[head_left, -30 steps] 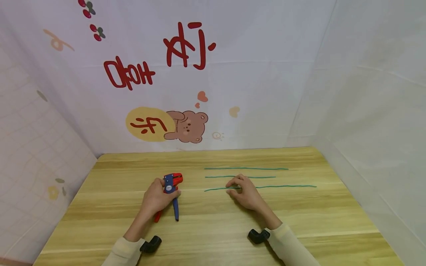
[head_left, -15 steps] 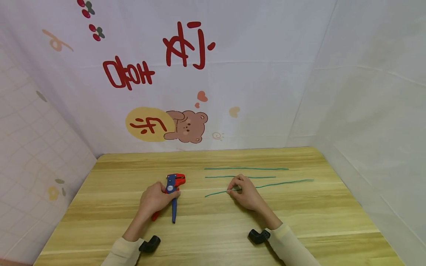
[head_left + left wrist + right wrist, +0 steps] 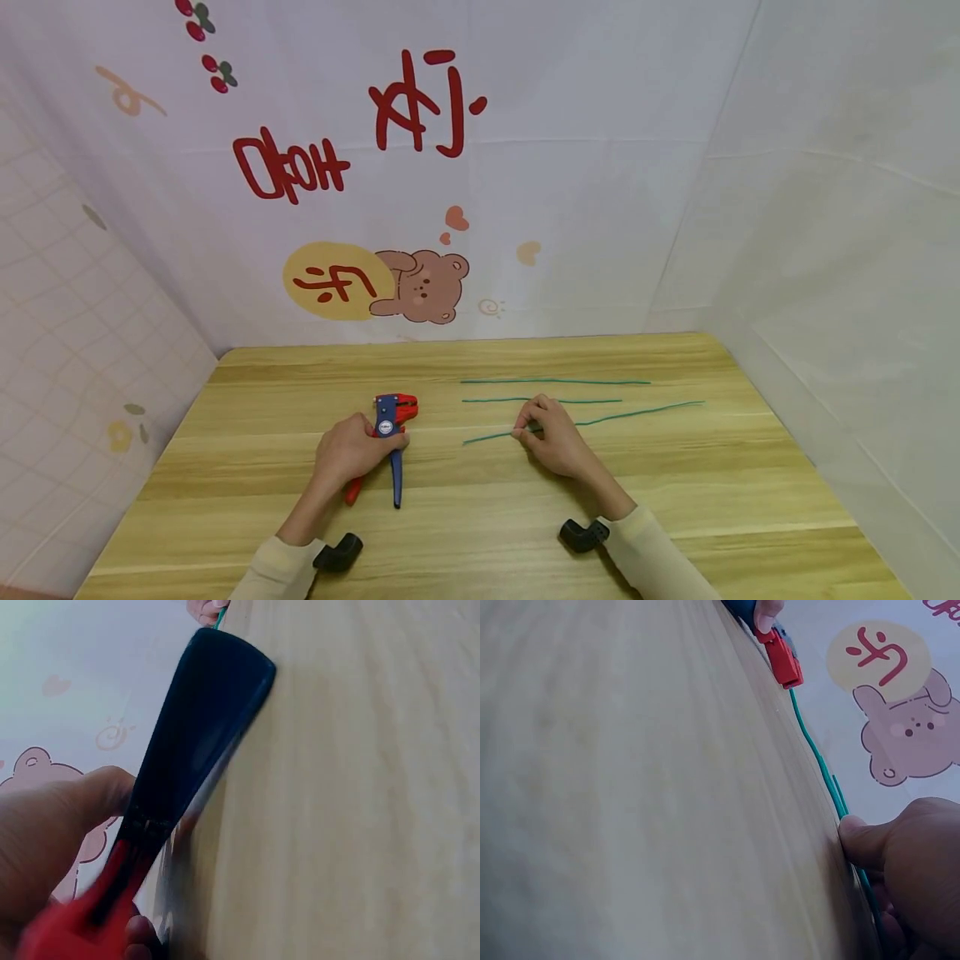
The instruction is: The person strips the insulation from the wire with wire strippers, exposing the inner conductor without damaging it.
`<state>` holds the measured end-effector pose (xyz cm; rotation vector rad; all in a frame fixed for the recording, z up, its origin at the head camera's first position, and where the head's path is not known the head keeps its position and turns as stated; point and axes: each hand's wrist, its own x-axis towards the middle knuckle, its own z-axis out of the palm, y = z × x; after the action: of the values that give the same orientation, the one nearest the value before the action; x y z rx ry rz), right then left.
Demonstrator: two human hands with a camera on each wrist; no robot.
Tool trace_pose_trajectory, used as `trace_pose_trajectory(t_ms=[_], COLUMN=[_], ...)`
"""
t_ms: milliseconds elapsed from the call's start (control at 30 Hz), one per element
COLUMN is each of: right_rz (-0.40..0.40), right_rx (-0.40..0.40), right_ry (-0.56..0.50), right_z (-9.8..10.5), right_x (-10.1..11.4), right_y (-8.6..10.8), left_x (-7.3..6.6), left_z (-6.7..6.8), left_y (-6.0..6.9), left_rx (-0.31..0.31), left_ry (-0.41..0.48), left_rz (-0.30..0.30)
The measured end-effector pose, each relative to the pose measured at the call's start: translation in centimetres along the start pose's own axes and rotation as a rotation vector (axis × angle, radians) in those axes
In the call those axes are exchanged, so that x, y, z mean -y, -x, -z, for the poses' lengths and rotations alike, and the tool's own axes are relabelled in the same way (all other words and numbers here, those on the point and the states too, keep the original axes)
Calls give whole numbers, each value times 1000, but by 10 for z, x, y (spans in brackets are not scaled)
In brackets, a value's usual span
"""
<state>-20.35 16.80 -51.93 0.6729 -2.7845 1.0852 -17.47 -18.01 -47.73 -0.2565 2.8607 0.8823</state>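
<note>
My left hand (image 3: 351,450) grips a red and blue wire stripper (image 3: 386,410), its head pointing away and its handles toward me. A dark handle of the wire stripper (image 3: 202,712) fills the middle of the left wrist view. To the right, my right hand (image 3: 557,440) pinches a green wire (image 3: 487,437) between thumb and fingers. The wire slants, its right end farther back than its left. In the right wrist view the thumb (image 3: 862,838) presses on the wire, and the stripper's red head (image 3: 784,664) shows beyond. Whether wire and stripper touch I cannot tell.
Two more green wires lie on the wooden table: a back wire (image 3: 555,382) and a shorter middle wire (image 3: 588,401), partly behind the right hand. A white printed curtain (image 3: 585,208) hangs behind the table and on both sides.
The right fingers have closed on the front wire. Its left end has swung toward me and its right end away. My left hand has shifted the wire stripper slightly right.
</note>
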Motion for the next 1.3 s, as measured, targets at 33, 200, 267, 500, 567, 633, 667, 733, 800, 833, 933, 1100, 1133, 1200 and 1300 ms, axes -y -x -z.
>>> trace_pose_trajectory(t_ms=[33, 200, 267, 500, 567, 633, 667, 733, 800, 833, 933, 1100, 1133, 1200, 1300], right_rz=[0, -16, -17, -47, -54, -56, -57, -53, -45, -40, -17, 27, 33, 41, 38], right_rx=[0, -6, -12, -15, -20, -26, -27, -29, -29, -29, -27, -35, -38, -43, -50], right_ry=[2, 4, 7, 10, 10, 8, 7, 2, 6, 6, 5, 14, 16, 19, 17], right_z=[0, 1, 0, -3, -3, -2, -2, -1, 0, 0, 0, -1, -1, -1, -1], right_x=[0, -1, -1, 2, 1, 1, 1, 0, 0, -1, -3, -5, -5, -5, -6], right_y=[0, -1, -1, 1, 1, 0, 0, -1, -2, -2, -2, -2, -2, -2, -1], left_x=[0, 1, 2, 10, 10, 9, 8, 7, 7, 8, 12, 19, 20, 20, 20], left_z=[0, 0, 1, 3, 4, 4, 4, 5, 5, 4, 3, 4, 4, 5, 7], left_y=[0, -1, 0, 5, 5, 5, 5, 5, 5, 4, 3, 0, -1, -2, -4], left_rx=[2, 21, 28, 61, 63, 62, 58, 47, 36, 32, 23, 27, 30, 38, 43], left_ry=[3, 7, 10, 60, 74, 87, 93, 109, 124, 130, 151, 186, 190, 193, 195], left_rz=[-1, 1, -3, -22, -28, -23, -19, -19, -14, -15, -19, -19, -16, -12, -7])
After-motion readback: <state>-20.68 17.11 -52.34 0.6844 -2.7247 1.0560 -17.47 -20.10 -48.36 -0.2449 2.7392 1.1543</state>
